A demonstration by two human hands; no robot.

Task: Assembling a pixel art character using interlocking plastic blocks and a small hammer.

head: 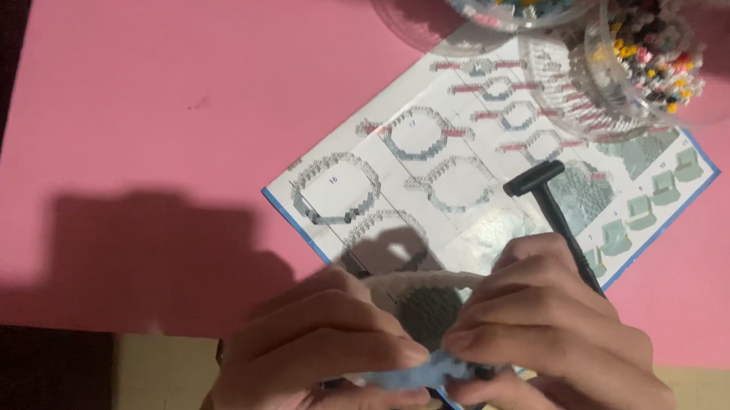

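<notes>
Fingers of left hand [320, 356] and right hand [552, 346] pinch a small pale-blue piece [422, 373] together; right also grips a black tool [553, 211].

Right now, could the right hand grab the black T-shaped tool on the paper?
Probably yes: the black T-shaped tool lies uncovered just beyond the right hand, but its fingers are busy pinching a small light blue piece.

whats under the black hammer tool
The black tool lies on the instruction sheet, over its printed diagrams. Its handle's lower end is covered by the right hand.
</notes>
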